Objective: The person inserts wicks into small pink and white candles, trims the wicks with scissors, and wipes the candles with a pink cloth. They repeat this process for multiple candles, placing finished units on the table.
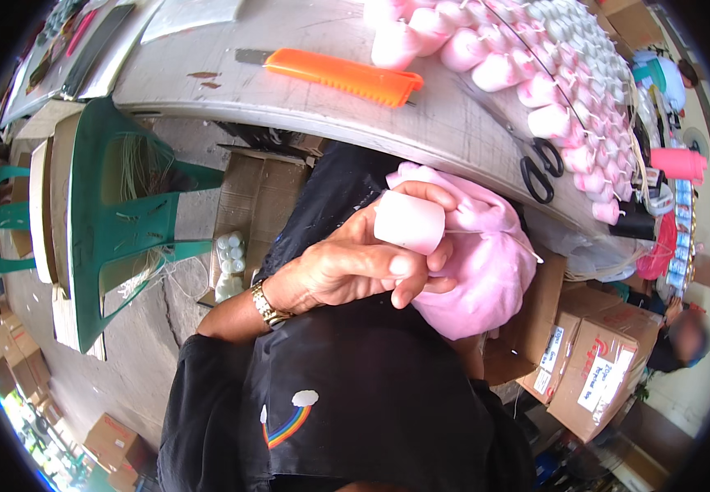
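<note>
Between the thumb and fingers of my left hand (363, 254) is a short pale pink candle (410, 223), tilted on its side. A thin white wick (494, 238) runs from its right end across a bunched pink cloth (486, 287). That cloth lies over my lap and touches the fingertips of my left hand. My right forearm (471, 354) goes in under the cloth, which hides my right hand and its fingers. On the table beyond, many pink and white candles (498, 72) with wicks lie in rows.
On the grey table (207, 53) lie an orange utility knife (342, 75) and black-handled scissors (542, 170) near its edge. A green chair (125, 221) stands at left. Cardboard boxes (593, 353) are stacked at right, where another person (687, 336) is partly visible.
</note>
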The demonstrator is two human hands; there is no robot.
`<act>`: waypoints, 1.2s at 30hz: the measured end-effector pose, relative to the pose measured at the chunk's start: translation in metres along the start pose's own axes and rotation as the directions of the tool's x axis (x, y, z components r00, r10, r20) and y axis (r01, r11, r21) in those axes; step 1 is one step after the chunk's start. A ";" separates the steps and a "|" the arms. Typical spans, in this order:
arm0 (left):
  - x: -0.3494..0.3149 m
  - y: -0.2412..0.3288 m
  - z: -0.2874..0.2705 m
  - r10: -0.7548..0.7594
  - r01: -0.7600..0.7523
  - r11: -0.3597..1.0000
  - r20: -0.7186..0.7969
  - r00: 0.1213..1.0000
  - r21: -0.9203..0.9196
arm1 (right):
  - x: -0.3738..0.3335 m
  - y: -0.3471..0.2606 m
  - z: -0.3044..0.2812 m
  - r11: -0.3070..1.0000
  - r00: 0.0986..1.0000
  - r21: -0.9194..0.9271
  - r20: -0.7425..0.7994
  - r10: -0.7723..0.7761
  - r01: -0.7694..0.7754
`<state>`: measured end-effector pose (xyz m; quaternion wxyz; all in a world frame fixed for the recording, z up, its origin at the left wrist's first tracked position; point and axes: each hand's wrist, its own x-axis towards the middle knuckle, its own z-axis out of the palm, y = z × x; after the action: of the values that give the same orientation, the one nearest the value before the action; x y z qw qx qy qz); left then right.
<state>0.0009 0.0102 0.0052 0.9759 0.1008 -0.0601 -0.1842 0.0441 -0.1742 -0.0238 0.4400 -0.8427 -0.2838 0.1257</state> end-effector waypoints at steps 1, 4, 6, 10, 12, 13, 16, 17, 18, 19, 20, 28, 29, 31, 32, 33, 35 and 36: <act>0.001 -0.001 0.000 0.008 -0.008 1.000 -0.005 1.000 0.007 | 0.004 0.000 0.002 1.000 1.000 -0.007 0.004 -0.007 0.007; 0.000 0.000 0.002 0.047 -0.047 0.999 -0.024 0.999 0.015 | 0.011 -0.001 0.008 1.000 0.999 -0.020 0.022 -0.023 0.024; -0.003 -0.001 0.004 0.025 -0.017 0.996 -0.085 0.996 0.092 | 0.011 -0.002 0.011 0.999 0.999 -0.026 0.036 -0.021 0.022; -0.008 -0.004 0.007 -0.021 0.063 0.951 -0.138 0.990 0.302 | 0.008 -0.004 0.009 0.998 0.998 -0.055 0.059 -0.004 0.007; -0.009 -0.006 0.006 -0.024 0.077 0.906 -0.131 0.991 0.416 | 0.007 -0.004 0.003 0.997 0.998 -0.073 0.056 0.001 0.003; -0.009 -0.007 0.005 -0.038 0.093 0.900 -0.136 0.990 0.425 | 0.007 -0.004 -0.001 0.997 0.998 -0.083 0.056 0.004 0.001; -0.010 -0.002 -0.002 -0.213 0.235 0.917 -0.102 0.972 0.321 | 0.002 -0.004 -0.013 0.993 0.998 -0.115 0.062 0.031 -0.024; -0.010 0.000 -0.004 -0.297 0.312 0.910 -0.098 0.950 0.273 | 0.000 -0.004 -0.016 0.992 0.997 -0.124 0.069 0.040 -0.031; -0.010 0.001 -0.004 -0.253 0.269 0.865 -0.095 0.963 0.423 | -0.002 -0.004 -0.018 0.990 0.996 -0.134 0.071 0.045 -0.036; -0.010 0.001 -0.004 -0.212 0.221 0.843 -0.075 0.974 0.491 | -0.003 -0.003 -0.019 0.989 0.996 -0.141 0.075 0.049 -0.038; -0.009 0.002 -0.004 -0.170 0.170 0.811 -0.052 0.984 0.560 | -0.004 -0.003 -0.019 0.988 0.996 -0.149 0.073 0.049 -0.038; -0.016 0.030 0.002 0.187 0.043 0.530 -0.166 0.968 0.847 | -0.004 0.008 -0.026 0.964 0.984 -0.265 0.165 0.062 -0.016; -0.019 0.036 0.001 0.226 0.134 0.397 -0.238 0.945 0.908 | -0.006 0.010 -0.027 0.953 0.979 -0.302 0.194 0.065 -0.004; -0.026 0.049 -0.002 0.430 0.157 0.010 -0.146 0.891 0.987 | -0.010 0.014 -0.028 0.923 0.965 -0.384 0.247 0.084 0.018; -0.028 0.055 -0.005 0.473 0.175 -0.019 -0.145 0.869 0.984 | -0.011 0.016 -0.028 0.894 0.952 -0.448 0.287 0.108 0.034; -0.030 0.060 -0.007 0.515 0.201 -0.045 -0.150 0.844 0.979 | -0.013 0.015 -0.030 0.854 0.936 -0.518 0.322 0.142 0.049; -0.035 0.061 -0.008 0.569 0.204 0.035 -0.188 0.800 0.978 | -0.012 0.010 -0.035 0.732 0.905 -0.677 0.355 0.234 0.076; -0.036 0.060 -0.009 0.593 0.169 -0.008 -0.132 0.794 0.986 | -0.010 0.004 -0.038 0.647 0.891 -0.758 0.348 0.291 0.084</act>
<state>-0.0104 0.0795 0.0065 0.6094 0.7804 0.0866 0.1096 0.0552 -0.2072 -0.0057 -0.0352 -0.9121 -0.3515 0.2082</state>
